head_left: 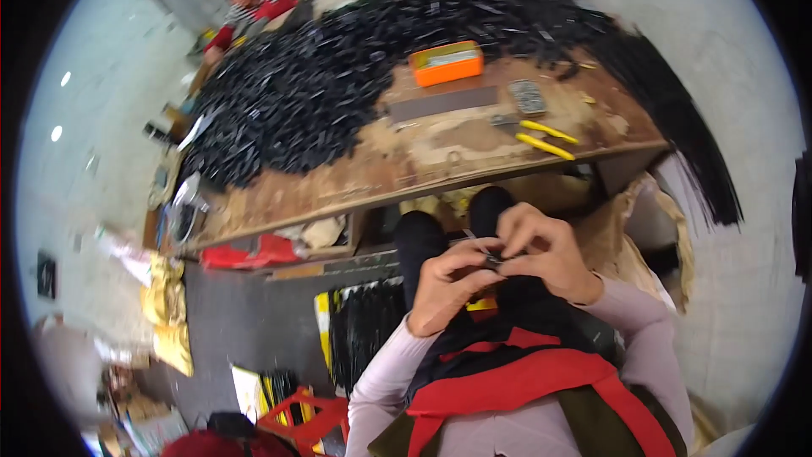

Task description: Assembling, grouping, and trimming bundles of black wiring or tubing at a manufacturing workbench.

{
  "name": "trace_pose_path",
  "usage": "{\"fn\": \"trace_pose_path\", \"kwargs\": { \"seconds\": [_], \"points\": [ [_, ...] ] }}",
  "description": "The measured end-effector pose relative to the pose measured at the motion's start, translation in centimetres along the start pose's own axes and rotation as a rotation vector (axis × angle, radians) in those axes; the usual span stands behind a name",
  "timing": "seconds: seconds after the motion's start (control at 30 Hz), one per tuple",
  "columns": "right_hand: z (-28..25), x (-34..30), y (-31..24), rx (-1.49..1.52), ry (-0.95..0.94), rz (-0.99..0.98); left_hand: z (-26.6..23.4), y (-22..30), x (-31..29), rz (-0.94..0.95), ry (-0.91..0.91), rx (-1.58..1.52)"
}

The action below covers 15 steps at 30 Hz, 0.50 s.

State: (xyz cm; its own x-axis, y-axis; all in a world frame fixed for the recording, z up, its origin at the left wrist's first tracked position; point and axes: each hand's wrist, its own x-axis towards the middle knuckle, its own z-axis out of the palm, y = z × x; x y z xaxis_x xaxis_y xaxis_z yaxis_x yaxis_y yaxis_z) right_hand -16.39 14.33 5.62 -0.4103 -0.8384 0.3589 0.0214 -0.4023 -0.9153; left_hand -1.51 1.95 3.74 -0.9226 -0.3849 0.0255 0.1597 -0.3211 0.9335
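Observation:
My left hand (pixel 448 281) and my right hand (pixel 548 251) meet above my lap, in front of the table's near edge. Between their fingertips is a small dark piece (pixel 493 259), partly hidden by the fingers. Both hands are closed in a pinch on it. A thin pale sliver (pixel 470 235) sticks up beside the left fingers; what it belongs to I cannot tell. On the table beyond my hands lie pliers with yellow handles (pixel 548 151), their jaws pointing left. Behind them sits a small clear container (pixel 528 97) of tiny metal bits.
A large heap of black pieces (pixel 296 93) covers the back and left of the wooden table (pixel 440 146). An orange box (pixel 448 74) and a flat grey strip (pixel 444 104) lie mid-table. Long black strips (pixel 677 110) hang off the right end. Another person (pixel 254 0) sits at the far left.

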Motion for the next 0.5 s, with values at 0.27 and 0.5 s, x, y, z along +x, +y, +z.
{"fn": "trace_pose_path", "kwargs": {
  "seconds": [0.27, 0.5],
  "points": [
    [-5.7, 4.4, -2.0, -0.117, -0.076, 0.44, -2.2, 0.3, 2.0, 0.009, 0.107, 0.043],
    [-25.1, 14.8, 1.1, -0.862, 0.126, 0.347, -3.2, 0.9, 5.4, 0.045, 0.113, 0.033]
  ]
}}
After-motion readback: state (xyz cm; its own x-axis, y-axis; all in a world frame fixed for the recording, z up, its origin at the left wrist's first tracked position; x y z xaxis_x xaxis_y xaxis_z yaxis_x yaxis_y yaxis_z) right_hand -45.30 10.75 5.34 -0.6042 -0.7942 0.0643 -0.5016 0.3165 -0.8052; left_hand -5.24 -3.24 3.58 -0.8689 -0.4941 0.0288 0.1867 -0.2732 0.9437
